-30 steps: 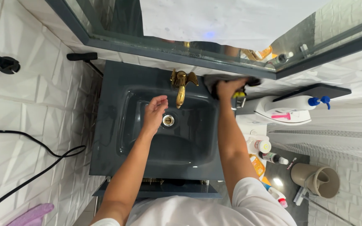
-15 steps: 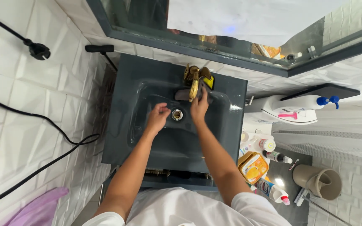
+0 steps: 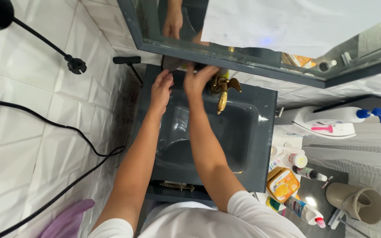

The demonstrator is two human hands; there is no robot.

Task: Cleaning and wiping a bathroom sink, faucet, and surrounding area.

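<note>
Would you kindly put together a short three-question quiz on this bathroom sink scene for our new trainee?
1. True or false: the left hand is down at the drain of the sink.
2. Multiple choice: the gold tap lies (a) between the two hands, (b) beyond the right hand, away from the left, (c) on the shelf.
3. What colour is the cable that runs over the white tiles?

Key
1. False: it is at the back rim, under the mirror.
2. b
3. Black.

Both hands, left (image 3: 161, 90) and right (image 3: 197, 79), reach forward, fingers loosely extended.
</note>
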